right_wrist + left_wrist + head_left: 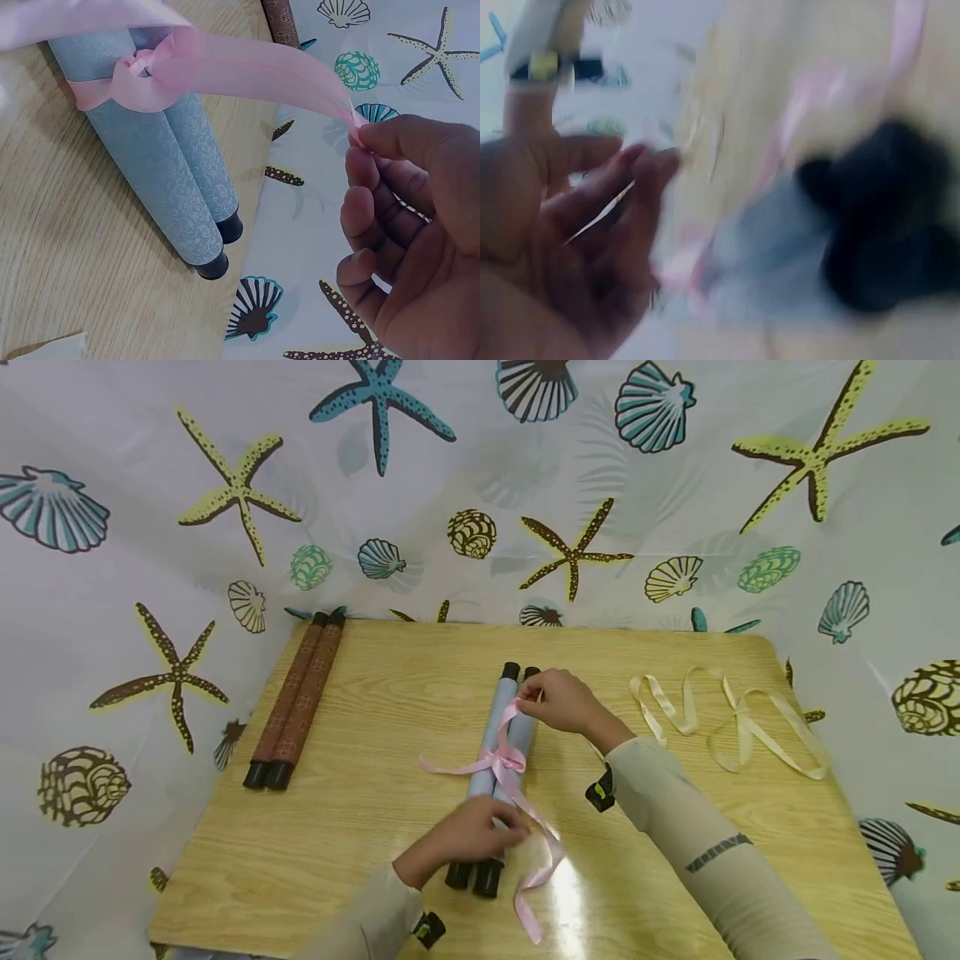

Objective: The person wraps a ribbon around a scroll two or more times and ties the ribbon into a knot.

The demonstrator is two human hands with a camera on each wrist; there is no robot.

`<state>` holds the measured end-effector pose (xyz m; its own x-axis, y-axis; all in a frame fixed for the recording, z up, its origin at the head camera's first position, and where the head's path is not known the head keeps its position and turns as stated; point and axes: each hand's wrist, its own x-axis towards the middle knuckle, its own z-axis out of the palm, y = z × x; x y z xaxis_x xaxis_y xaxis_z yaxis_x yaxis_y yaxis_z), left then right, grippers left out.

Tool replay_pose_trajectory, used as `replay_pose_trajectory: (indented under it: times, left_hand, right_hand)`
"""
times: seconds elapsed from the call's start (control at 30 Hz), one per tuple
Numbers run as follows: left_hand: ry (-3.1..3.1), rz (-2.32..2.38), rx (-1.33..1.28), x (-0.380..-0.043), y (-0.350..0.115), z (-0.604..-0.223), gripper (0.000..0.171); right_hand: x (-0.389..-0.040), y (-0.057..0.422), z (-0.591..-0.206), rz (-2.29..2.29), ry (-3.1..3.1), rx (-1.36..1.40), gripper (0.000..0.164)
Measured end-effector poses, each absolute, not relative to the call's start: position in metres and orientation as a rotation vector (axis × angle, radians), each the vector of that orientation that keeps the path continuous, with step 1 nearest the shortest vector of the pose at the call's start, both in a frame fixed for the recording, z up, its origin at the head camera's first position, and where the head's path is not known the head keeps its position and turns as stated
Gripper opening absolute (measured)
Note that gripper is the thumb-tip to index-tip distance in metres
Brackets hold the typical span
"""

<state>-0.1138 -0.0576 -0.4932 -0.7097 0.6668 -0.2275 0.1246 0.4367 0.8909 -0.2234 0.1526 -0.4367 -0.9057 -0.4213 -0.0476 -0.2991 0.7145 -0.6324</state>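
Pulling evenly on the pink ribbon (509, 783) is, we judge, what counts most here. In the head view the blue rolls (481, 785) lie side by side on the middle of the bench (390, 693), ribbon around them and its knot (498, 762) on top. Our right hand (562, 700) pinches one end above the rolls' far part; our left hand (476, 831), blurred, is loosely curled over their near part, with no ribbon visible in it. One tail (453, 772) lies out to the left, and a longer one trails to the near right. The brown rolls lie off left and the cream ribbon off right, both well apart from the work.

In the left wrist view blur hides much: thumb and fingers bend toward each other, and we make out nothing between them. We would best use that hand to steady the rolls, lest they twist or slide apart.

In the right wrist view thumb and forefinger nip the ribbon's very end, other fingers bent and free of it. The strip runs broad to the knot and gathers only at the grip; drawing it slowly and untwisted should let the knot sit neatly between the rolls, and a light pinch should spare creases.
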Motion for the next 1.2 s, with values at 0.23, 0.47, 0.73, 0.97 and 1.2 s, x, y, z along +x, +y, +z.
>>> replay_pose_trajectory:
  times: [0.23, 0.47, 0.73, 0.97, 1.2]
  left_hand:
    - [2.515, 1.347, 0.688, -0.194, -0.071, -0.481, 0.043]
    - [2.269, 1.52, 0.62, -0.22, -0.076, -0.488, 0.023]
    - [2.214, 1.617, 0.484, -0.218, -0.08, -0.492, 0.021]
    - [2.192, 1.658, 0.41, -0.216, -0.087, -0.502, 0.019]
    - [2.198, 1.659, 0.376, -0.217, -0.09, -0.511, 0.022]
  right_hand:
    - [-0.22, 0.146, -0.437, -0.965, 2.672, -0.725, 0.013]
    - [-0.217, 0.139, -0.437, -1.02, 2.625, -0.845, 0.011]
    - [-0.214, 0.15, -0.468, -1.295, 2.475, -0.68, 0.017]
    - [-0.199, 0.154, -0.502, -1.004, 2.518, -0.612, 0.016]
    - [-0.196, 0.147, -0.509, -1.236, 2.3, -0.689, 0.012]
